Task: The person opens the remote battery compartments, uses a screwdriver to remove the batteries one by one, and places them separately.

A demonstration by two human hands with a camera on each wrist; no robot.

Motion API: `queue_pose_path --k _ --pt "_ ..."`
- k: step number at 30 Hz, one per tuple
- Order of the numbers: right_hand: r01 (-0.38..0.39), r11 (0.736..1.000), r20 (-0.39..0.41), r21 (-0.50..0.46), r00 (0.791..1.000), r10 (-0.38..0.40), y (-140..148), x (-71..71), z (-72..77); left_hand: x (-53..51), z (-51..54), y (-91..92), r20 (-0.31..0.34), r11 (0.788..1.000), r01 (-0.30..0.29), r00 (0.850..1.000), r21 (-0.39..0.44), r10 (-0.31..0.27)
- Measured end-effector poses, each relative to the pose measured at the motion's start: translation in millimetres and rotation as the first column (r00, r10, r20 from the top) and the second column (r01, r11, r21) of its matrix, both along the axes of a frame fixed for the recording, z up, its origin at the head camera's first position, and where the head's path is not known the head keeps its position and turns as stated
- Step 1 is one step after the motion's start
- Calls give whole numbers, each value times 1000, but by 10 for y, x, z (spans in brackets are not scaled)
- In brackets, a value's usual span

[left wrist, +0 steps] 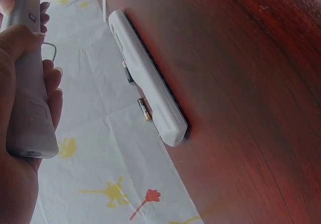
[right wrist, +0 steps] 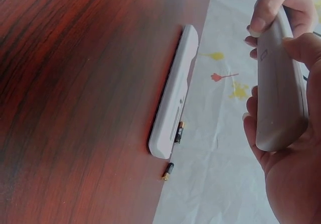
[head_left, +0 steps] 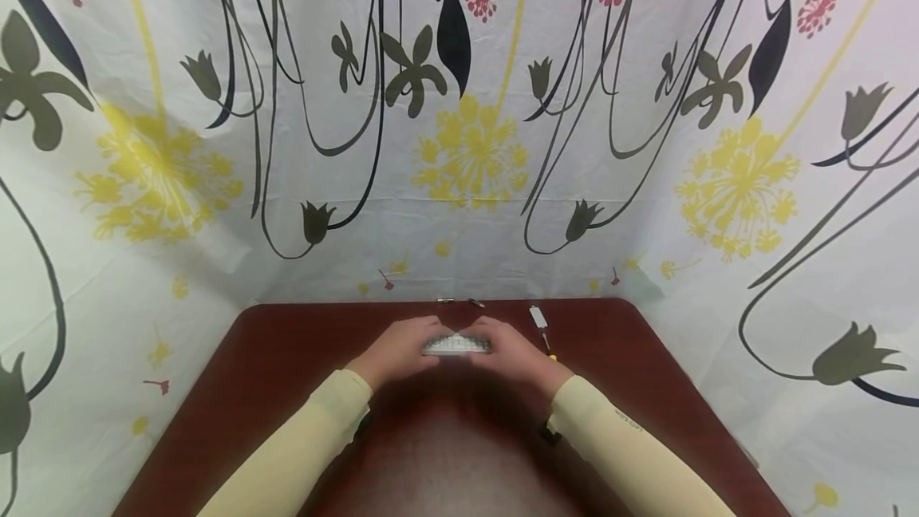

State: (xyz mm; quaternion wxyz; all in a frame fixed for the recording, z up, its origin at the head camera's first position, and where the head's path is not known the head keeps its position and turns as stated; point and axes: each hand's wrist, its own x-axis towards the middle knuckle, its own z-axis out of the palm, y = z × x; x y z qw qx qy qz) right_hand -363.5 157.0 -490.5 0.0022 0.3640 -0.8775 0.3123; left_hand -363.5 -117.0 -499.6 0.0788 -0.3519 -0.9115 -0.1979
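A long white remote control spans both hands, with a field of small buttons on its upper side. The left hand grips one end, and the right hand grips the other. Both thumbs press its smooth back, which bears a small square mark, in the wrist views. Beneath it, a second long white device with a dark underside lies on the table; hands and remote hide it in the head view. Two small batteries, one nearer than the other, lie beside that device.
The dark red table ends at a floral curtain behind and at the sides. Right of the hands lies a slim white item with a narrow shaft and yellow end.
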Motion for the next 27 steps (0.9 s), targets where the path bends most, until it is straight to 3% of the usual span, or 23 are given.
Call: queue_pose_path --k 18,27 --pt "5 999 -36 42 999 -3 -11 -23 -48 21 30 -1 -10 1000 -7 1000 -16 6" --pt "15 1000 16 -20 1000 -15 17 -1 -52 40 48 7 -21 997 -39 999 -60 38"
